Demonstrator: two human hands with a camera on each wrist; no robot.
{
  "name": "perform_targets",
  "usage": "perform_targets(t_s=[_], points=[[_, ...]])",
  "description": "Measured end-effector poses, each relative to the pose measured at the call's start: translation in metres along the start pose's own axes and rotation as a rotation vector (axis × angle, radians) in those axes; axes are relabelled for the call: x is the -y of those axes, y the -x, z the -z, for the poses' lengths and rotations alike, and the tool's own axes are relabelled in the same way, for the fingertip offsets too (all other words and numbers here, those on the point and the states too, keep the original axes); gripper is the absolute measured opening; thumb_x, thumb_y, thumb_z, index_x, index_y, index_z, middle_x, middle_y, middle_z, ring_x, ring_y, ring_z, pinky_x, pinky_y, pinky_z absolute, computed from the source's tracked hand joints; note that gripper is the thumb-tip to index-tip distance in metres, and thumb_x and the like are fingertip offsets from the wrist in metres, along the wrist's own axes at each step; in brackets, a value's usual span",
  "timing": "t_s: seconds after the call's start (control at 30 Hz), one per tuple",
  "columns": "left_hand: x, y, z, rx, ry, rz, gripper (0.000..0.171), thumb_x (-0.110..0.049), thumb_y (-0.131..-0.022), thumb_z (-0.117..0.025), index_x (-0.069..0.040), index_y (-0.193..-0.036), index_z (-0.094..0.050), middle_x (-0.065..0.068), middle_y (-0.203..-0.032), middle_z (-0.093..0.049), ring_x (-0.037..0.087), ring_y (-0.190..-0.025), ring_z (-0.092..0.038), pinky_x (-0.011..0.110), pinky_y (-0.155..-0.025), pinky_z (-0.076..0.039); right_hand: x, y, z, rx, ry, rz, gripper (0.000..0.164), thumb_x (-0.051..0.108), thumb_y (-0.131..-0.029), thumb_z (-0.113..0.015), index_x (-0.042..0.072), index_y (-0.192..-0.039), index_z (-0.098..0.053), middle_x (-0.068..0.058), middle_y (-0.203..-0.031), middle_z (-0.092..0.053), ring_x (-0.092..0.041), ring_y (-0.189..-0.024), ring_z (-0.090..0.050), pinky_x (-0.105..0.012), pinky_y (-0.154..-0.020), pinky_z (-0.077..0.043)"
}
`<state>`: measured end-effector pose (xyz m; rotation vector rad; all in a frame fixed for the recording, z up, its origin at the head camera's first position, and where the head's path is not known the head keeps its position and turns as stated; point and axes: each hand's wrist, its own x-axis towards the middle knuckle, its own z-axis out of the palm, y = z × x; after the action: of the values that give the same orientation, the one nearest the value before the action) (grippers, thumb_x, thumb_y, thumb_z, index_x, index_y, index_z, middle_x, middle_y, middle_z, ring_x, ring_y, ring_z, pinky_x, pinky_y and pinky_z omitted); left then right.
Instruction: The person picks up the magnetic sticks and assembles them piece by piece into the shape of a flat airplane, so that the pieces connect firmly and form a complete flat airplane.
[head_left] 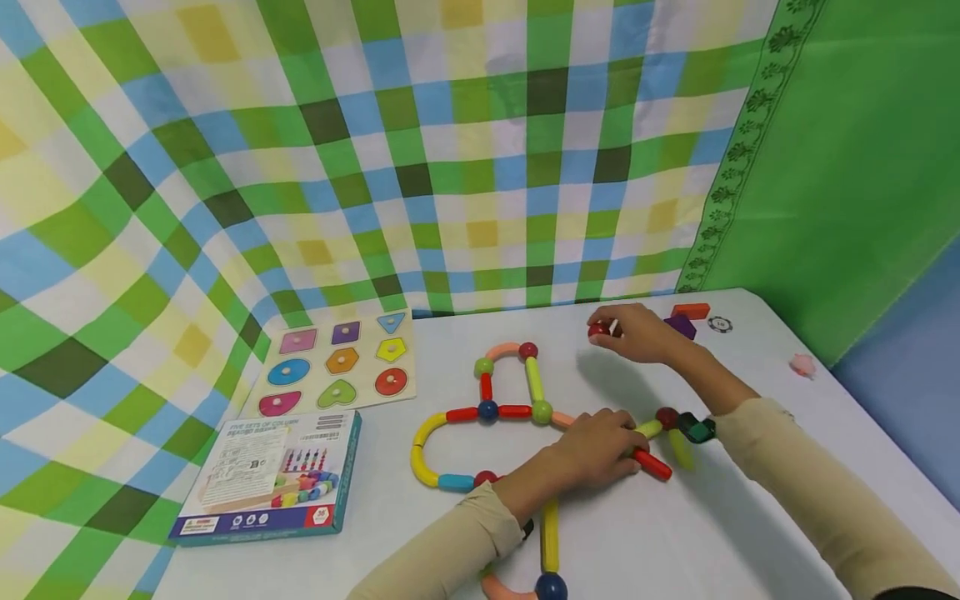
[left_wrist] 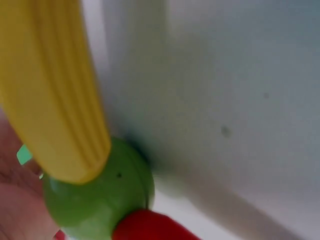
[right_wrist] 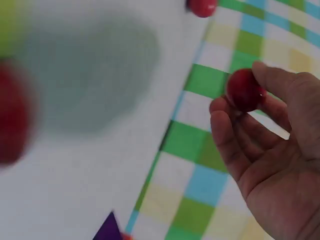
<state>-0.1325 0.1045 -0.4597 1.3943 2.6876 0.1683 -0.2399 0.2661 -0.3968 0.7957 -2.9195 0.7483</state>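
My right hand (head_left: 637,333) is raised over the back of the table, pinching a red ball (right_wrist: 245,90) between thumb and fingertips. My left hand (head_left: 600,450) lies over a structure of coloured sticks and balls, its fingers curled round a joint. A red stick (head_left: 652,464) and a light green stick (head_left: 648,428) stick out from under it. Close up in the left wrist view are a yellow stick (left_wrist: 57,90) and a green ball (left_wrist: 100,192), with skin at its left. Beyond the hand, a dark red ball (head_left: 666,417) joins more sticks.
At left are a shape puzzle board (head_left: 300,398) and a boxed bead set (head_left: 270,475). An orange block (head_left: 691,311), a purple block (head_left: 681,325), a round chip (head_left: 720,324) and a pink piece (head_left: 802,365) lie at right. Checked cloth (head_left: 450,192) hangs behind.
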Motion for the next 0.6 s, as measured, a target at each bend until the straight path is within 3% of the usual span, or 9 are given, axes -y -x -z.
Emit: perform_targets(t_s=[0.2, 0.33, 0.47, 0.6], points=[[0.000, -0.005, -0.001, -0.045, 0.021, 0.023, 0.026, -0.042, -0.089, -0.064, -0.037, -0.114, -0.064, -0.013, -0.110, -0.051, 0.004, -0.096, -0.045, 0.020, -0.074, -0.041, 0.002, 0.095, 0.009, 0.036, -0.033, -0.111, 0.022, 0.039, -0.085, -0.070, 0.018, -0.091, -0.065, 0.008, -0.075, -0.063, -0.011, -0.066, -0.057, -0.026, -0.057, -0.047], [0.001, -0.007, -0.001, -0.059, 0.054, 0.044, 0.025, -0.042, -0.088, -0.065, -0.035, -0.112, -0.066, -0.012, -0.106, -0.052, 0.004, -0.094, -0.045, 0.020, -0.072, -0.042, 0.000, 0.144, 0.004, 0.037, -0.018, -0.204, 0.025, 0.040, -0.082, -0.073, 0.018, -0.087, -0.062, 0.009, -0.071, -0.059, -0.011, -0.063, -0.052, -0.025, -0.054, -0.044], [0.002, -0.008, -0.002, -0.058, 0.083, 0.052, 0.026, -0.040, -0.088, -0.066, -0.034, -0.113, -0.066, -0.013, -0.105, -0.052, 0.004, -0.095, -0.045, 0.019, -0.073, -0.041, -0.003, 0.177, -0.003, 0.006, -0.026, -0.273, 0.027, 0.036, -0.080, -0.076, 0.016, -0.088, -0.060, 0.008, -0.072, -0.055, -0.011, -0.064, -0.049, -0.024, -0.053, -0.043], [0.000, -0.010, -0.002, -0.063, 0.105, 0.050, 0.027, -0.039, -0.088, -0.066, -0.033, -0.115, -0.065, -0.013, -0.105, -0.052, 0.004, -0.094, -0.045, 0.018, -0.073, -0.039, -0.001, 0.196, -0.014, 0.033, -0.089, -0.311, 0.031, 0.039, -0.078, -0.077, 0.017, -0.089, -0.059, 0.006, -0.073, -0.055, -0.010, -0.065, -0.050, -0.023, -0.054, -0.043]])
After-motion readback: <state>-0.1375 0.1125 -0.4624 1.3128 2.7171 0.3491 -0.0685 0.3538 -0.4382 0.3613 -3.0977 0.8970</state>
